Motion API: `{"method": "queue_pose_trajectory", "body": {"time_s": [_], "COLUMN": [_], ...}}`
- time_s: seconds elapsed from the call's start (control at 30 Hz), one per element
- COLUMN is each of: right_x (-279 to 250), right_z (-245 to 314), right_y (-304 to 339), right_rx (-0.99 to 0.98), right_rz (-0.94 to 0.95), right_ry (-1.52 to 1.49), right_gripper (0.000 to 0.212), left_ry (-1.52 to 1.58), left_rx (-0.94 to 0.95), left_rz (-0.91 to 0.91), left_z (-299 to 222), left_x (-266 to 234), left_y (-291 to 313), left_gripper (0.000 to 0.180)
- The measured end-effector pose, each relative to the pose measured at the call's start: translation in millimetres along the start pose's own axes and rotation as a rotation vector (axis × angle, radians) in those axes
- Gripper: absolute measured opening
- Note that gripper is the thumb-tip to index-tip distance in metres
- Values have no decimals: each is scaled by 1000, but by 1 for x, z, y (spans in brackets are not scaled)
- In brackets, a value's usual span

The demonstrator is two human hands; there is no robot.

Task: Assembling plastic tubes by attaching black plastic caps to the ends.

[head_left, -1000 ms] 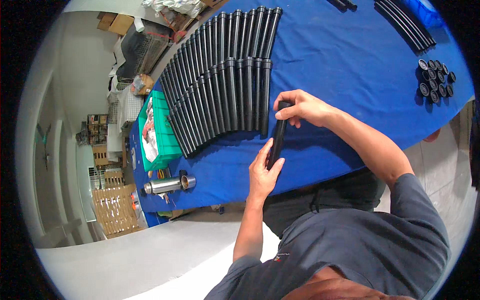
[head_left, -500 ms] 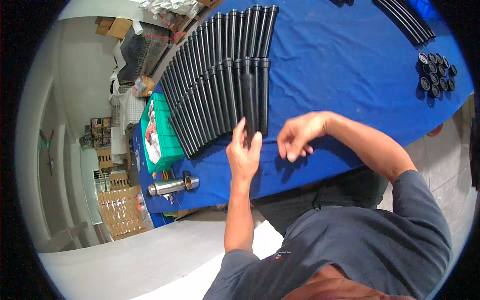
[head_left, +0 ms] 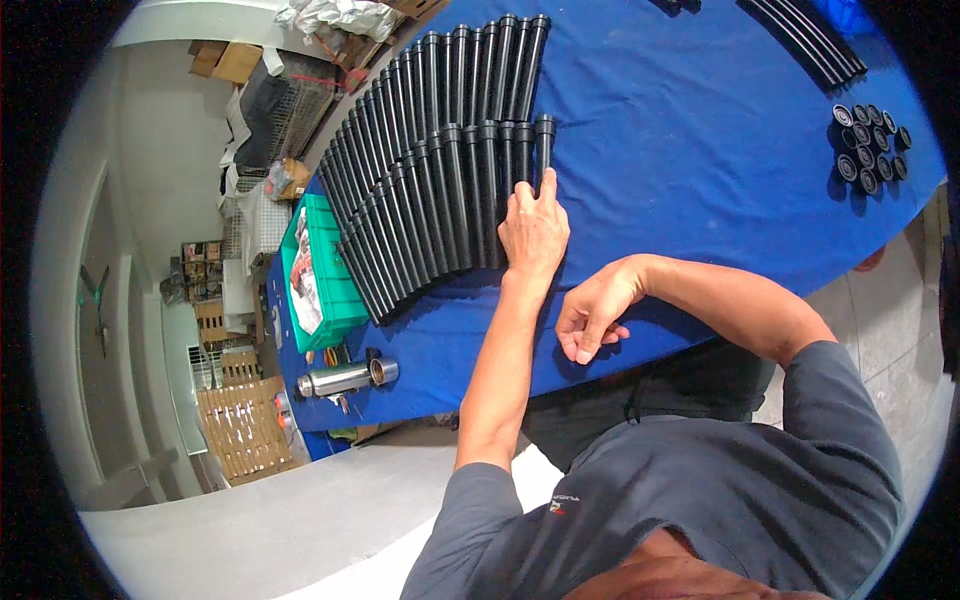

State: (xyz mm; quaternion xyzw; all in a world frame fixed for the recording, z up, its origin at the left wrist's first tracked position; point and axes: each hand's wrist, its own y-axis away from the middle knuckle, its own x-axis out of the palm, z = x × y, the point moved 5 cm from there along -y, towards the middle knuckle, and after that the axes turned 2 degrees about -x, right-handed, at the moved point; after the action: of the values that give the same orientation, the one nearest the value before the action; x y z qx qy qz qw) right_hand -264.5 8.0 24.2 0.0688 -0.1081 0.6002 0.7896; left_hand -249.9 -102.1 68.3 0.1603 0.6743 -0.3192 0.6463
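Observation:
Black tubes [head_left: 452, 200] with wider collars at their far ends lie side by side in two fanned rows on a blue cloth. My left hand [head_left: 535, 235] is at the right end of the near row, back upward. It is closed on the rightmost black tube [head_left: 545, 143], index finger stretched along it; the thumb and the tube's lower part are hidden. The other fingertips rest over neighbouring tubes. My right hand [head_left: 597, 315] hovers near the table's front edge, its fingers loosely curled in toward the thumb, with nothing visible in them.
A green crate [head_left: 335, 290] with white and reddish contents stands left of the tubes. In front of it lies a steel flask [head_left: 335, 380], beside a metal cup [head_left: 383, 371]. Several round black caps [head_left: 867, 160] and curved black strips [head_left: 810, 45] sit at the right on the blue cloth [head_left: 680, 150].
My left hand has moved right and farther away with a tube, which now lies at the near row's right end. My right hand has dropped slightly toward me.

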Motion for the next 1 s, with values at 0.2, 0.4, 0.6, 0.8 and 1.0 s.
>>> {"method": "queue_pose_trajectory", "body": {"time_s": [0.2,0.4,0.6,0.8,1.0], "right_x": [-4,-3,-2,-3,-10], "right_z": [0,-1,-2,1,-3], "right_y": [0,-3,1,1,0], "right_rx": [-5,5,10,36,14], "right_rz": [-58,-64,-82,-35,-44], "right_ry": [-15,-22,-22,5,1], "right_gripper": [42,42,40,33,38], "left_ry": [-14,10,106,812,792], "left_rx": [-36,1,-28,-297,-513], "left_rz": [-9,-59,-130,-731,-365], "left_z": [5,8,6,67,87], "left_x": [6,5,-10,-55,-20], "left_y": [-2,0,7,58,142], "left_gripper": [42,43,41,22,49]}}
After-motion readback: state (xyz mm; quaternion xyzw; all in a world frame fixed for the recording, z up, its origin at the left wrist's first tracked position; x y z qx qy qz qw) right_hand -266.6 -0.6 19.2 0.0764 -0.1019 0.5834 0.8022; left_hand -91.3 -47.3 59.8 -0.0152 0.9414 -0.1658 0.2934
